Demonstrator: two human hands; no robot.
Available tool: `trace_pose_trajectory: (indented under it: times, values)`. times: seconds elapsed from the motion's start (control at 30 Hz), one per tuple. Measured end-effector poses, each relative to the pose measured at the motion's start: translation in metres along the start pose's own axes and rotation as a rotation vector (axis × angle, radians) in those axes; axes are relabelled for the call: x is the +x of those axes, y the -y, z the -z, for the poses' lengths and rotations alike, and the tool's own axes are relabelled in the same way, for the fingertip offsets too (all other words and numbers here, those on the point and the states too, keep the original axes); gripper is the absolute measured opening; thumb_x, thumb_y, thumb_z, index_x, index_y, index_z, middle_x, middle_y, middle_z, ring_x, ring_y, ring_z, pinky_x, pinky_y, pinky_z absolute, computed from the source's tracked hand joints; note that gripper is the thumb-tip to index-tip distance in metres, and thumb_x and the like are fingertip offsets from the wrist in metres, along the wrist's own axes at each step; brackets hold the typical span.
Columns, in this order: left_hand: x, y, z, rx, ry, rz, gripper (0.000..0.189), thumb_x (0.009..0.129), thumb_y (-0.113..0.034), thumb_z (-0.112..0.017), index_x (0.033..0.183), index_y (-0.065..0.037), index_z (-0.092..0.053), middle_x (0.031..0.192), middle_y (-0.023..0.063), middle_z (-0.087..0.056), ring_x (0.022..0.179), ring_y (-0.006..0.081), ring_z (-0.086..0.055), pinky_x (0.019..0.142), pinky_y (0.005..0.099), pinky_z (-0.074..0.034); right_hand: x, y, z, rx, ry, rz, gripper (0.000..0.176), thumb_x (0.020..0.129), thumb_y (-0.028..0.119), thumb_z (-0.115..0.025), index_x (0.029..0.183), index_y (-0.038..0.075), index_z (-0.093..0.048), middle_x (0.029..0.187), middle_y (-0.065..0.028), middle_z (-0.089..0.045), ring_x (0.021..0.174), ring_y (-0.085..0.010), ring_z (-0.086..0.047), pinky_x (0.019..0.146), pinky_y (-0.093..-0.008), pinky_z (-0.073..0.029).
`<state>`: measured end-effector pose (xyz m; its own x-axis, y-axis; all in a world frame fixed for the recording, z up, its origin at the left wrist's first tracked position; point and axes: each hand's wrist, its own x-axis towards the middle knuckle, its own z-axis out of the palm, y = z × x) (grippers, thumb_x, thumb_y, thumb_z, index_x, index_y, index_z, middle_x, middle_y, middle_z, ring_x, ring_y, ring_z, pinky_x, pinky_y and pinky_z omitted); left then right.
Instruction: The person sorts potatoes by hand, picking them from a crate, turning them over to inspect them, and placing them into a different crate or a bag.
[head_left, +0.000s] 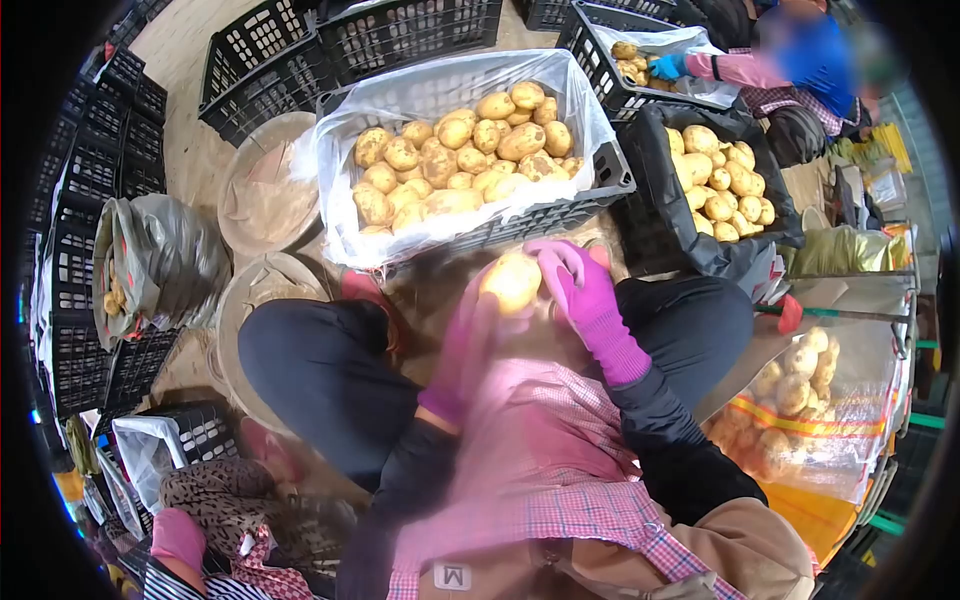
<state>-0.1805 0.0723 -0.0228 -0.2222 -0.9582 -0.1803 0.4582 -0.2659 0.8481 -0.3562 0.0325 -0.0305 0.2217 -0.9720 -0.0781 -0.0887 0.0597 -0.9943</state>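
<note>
A yellow potato (511, 283) is held up above my lap, in the middle of the view. My left hand (472, 325), in a purple glove and blurred by motion, is closed around its lower left side. Close to the potato's right side is my right hand (577, 285), also gloved in purple, with its fingers bent together at the tips; whether they pinch anything is too small to tell. Just beyond both hands, a black crate (600, 190) lined with white plastic holds several potatoes (457, 160).
A black-lined crate (660, 215) of potatoes stands to the right, a clear bag (850, 400) of potatoes lower right. Two round basins (245, 310) and a grey sack (180, 260) are left. Co-workers sit at upper right (815, 65) and lower left (210, 490).
</note>
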Motion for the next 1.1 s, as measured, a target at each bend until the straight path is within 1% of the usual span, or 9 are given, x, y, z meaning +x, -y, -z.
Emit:
trace_pose_trajectory:
  times: [0.17, 0.27, 0.37, 0.53, 0.67, 0.8, 0.93, 1.03, 1.1]
  values:
    - [0.002, 0.007, 0.004, -0.298, -0.015, 0.249, 0.057, 0.104, -0.05, -0.028, 0.126, -0.004, -0.054, 0.106, 0.0079, -0.063, 0.087, 0.0136, -0.061, 0.078, 0.0258, -0.05, 0.004, 0.022, 0.002, -0.078, 0.327, 0.108, 0.061, 0.091, 0.009, -0.062, 0.146, 0.004, -0.036, 0.142, -0.0104, -0.047, 0.129, -0.0207, -0.046, 0.106, -0.0307, -0.036]
    - [0.0, -0.012, 0.011, -0.124, 0.063, 0.31, 0.063, 0.103, -0.054, -0.025, 0.115, -0.001, -0.058, 0.091, 0.0052, -0.064, 0.078, 0.0128, -0.06, 0.067, 0.0245, -0.047, 0.001, 0.044, 0.0, 0.087, 0.386, -0.116, 0.066, 0.088, 0.013, -0.065, 0.146, 0.005, -0.036, 0.142, -0.0106, -0.046, 0.13, -0.0188, -0.043, 0.106, -0.0295, -0.035]
    - [0.003, -0.002, 0.006, -0.119, -0.141, 0.286, 0.059, 0.104, -0.05, -0.027, 0.106, -0.003, -0.061, 0.077, 0.0047, -0.064, 0.062, 0.0112, -0.056, 0.06, 0.0261, -0.047, -0.002, 0.054, -0.004, 0.353, 0.316, -0.319, 0.071, 0.085, 0.018, -0.069, 0.146, 0.005, -0.036, 0.138, -0.0108, -0.047, 0.127, -0.0168, -0.045, 0.105, -0.028, -0.037]
    - [0.012, 0.021, 0.027, 0.591, -0.174, -0.117, 0.056, 0.103, -0.05, -0.032, 0.109, -0.001, -0.058, 0.084, 0.0098, -0.066, 0.066, 0.0185, -0.062, 0.063, 0.0291, -0.049, -0.007, 0.057, -0.008, 0.452, 0.201, -0.365, 0.075, 0.082, 0.02, -0.073, 0.145, 0.003, -0.036, 0.133, -0.0087, -0.05, 0.121, -0.0144, -0.048, 0.103, -0.0287, -0.038]
    - [0.015, 0.038, 0.024, 0.72, -0.274, -0.345, 0.05, 0.101, -0.047, -0.041, 0.112, 0.0, -0.055, 0.093, 0.0148, -0.066, 0.078, 0.0255, -0.068, 0.07, 0.0318, -0.054, -0.012, 0.007, -0.015, 0.004, 0.205, -0.051, 0.07, 0.085, 0.028, -0.073, 0.142, 0.004, -0.041, 0.136, -0.0124, -0.05, 0.128, -0.0227, -0.045, 0.106, -0.0361, -0.038]
    - [-0.001, 0.006, 0.009, 0.32, -0.032, -0.291, 0.044, 0.098, -0.04, -0.051, 0.114, 0.0, -0.054, 0.1, 0.0167, -0.065, 0.087, 0.0273, -0.068, 0.075, 0.0342, -0.057, -0.012, 0.008, -0.017, -0.393, 0.227, 0.167, 0.074, 0.081, 0.034, -0.076, 0.141, 0.006, -0.045, 0.138, -0.0156, -0.048, 0.127, -0.0306, -0.045, 0.107, -0.039, -0.037]
    - [-0.004, -0.006, 0.009, 0.561, 0.031, -0.308, 0.046, 0.1, -0.042, -0.047, 0.114, 0.002, -0.055, 0.098, 0.0141, -0.065, 0.089, 0.0243, -0.067, 0.076, 0.0341, -0.057, -0.007, 0.009, -0.016, -0.657, 0.185, 0.356, 0.074, 0.08, 0.033, -0.076, 0.142, 0.008, -0.045, 0.138, -0.0169, -0.048, 0.125, -0.0343, -0.046, 0.106, -0.0408, -0.037]
    - [-0.001, 0.008, 0.014, 0.592, -0.023, -0.156, 0.042, 0.1, -0.036, -0.049, 0.116, 0.003, -0.054, 0.1, 0.0119, -0.065, 0.093, 0.0216, -0.066, 0.079, 0.033, -0.055, -0.015, 0.019, -0.024, 0.137, 0.229, -0.071, 0.073, 0.079, 0.032, -0.075, 0.141, 0.01, -0.046, 0.138, -0.017, -0.048, 0.125, -0.0346, -0.046, 0.105, -0.0418, -0.038]
    - [0.008, 0.017, 0.015, 0.41, -0.124, 0.04, 0.038, 0.099, -0.03, -0.052, 0.117, 0.003, -0.054, 0.103, 0.0112, -0.065, 0.096, 0.02, -0.065, 0.08, 0.0321, -0.053, -0.013, 0.013, -0.014, 0.008, 0.247, -0.006, 0.074, 0.078, 0.02, -0.076, 0.143, 0.006, -0.042, 0.136, -0.0149, -0.047, 0.126, -0.0288, -0.047, 0.105, -0.0365, -0.038]
